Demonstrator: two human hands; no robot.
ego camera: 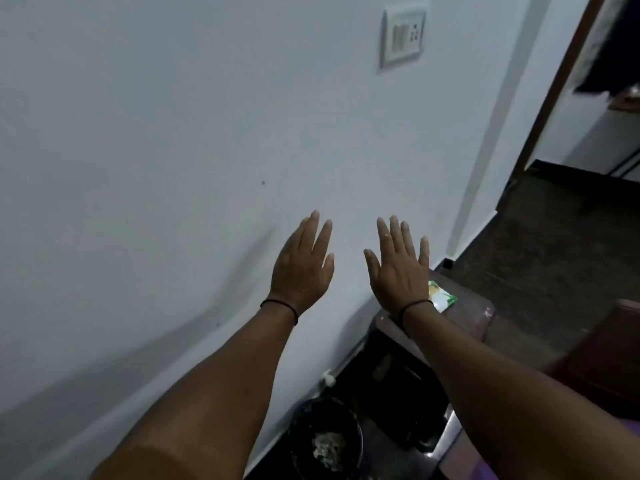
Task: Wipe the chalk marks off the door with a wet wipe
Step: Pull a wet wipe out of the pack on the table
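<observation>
1. The light is dim and cool, and the wall [173, 133] reads grey-blue.
2. Soft shadows of the arms fall on the wall at near left.
3. The picture is soft all over; the switch plate [403, 32] at far right is blurred.
4. Straight lines lean and bend toward the edges, as at the door frame [554, 98].
5. The floor [554, 244] at right is very dark.

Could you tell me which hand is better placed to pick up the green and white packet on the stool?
The right hand, probably. Both hands are open and hold nothing, but the packet lies on the stool just beside the right wrist, while the left hand would have to cross over.
</observation>
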